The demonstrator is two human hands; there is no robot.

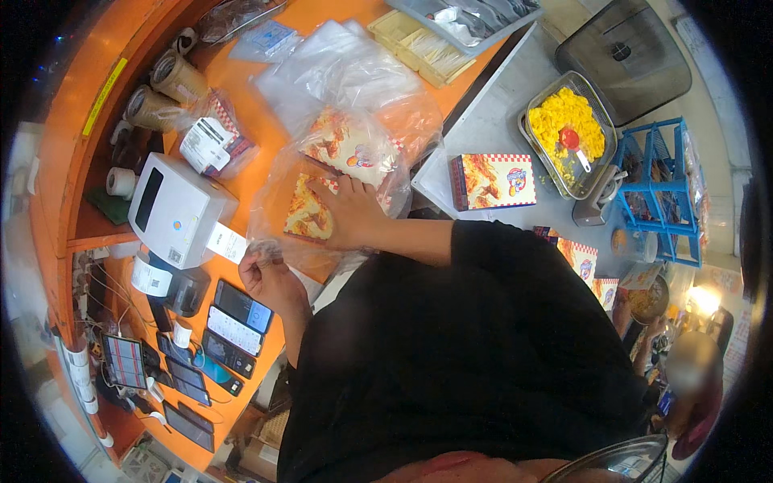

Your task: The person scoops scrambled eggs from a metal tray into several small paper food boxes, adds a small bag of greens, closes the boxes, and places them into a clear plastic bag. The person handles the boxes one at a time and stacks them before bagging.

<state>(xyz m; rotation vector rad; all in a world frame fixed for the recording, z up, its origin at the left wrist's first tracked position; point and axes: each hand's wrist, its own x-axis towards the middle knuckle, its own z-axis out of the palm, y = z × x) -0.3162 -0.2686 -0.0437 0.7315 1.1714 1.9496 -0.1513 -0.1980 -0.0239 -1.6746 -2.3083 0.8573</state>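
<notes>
A clear plastic bag lies spread on the orange counter, around two printed cardboard food boxes. My right hand is on the nearer food box, thumb and fingers spread across its top. The other food box lies just beyond that hand. My left hand pinches gathered plastic at the bag's left edge. Right by its fingertips is a printed paper slip coming out of a white label printer; whether the fingers also touch the slip is unclear.
Several phones lie at the lower left, with cables. A bagged box stands behind the printer. On the metal table at right are another food box and a tray of yellow food. A co-worker is at far right.
</notes>
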